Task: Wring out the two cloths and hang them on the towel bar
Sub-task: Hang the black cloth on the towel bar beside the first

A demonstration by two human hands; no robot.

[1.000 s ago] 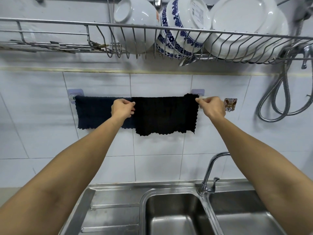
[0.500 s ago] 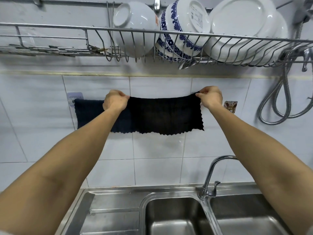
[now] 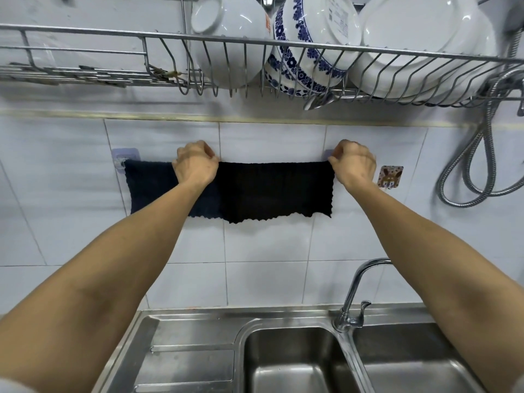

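**Black cloth held at its top corners along the wall bar**

The fingers of the left hand [image 3: 195, 165] are curled tight on the upper left corner of the black cloth [image 3: 276, 191]; those of the right hand [image 3: 353, 165] are pinched on its upper right corner. The cloth is stretched flat against the tiled wall, level with the towel bar's bracket [image 3: 125, 157]. A dark blue cloth [image 3: 150, 188] is draped just beside it, overlapped at the left hand. A dish rack [image 3: 255, 43] is mounted above, a sink [image 3: 295, 361] below.
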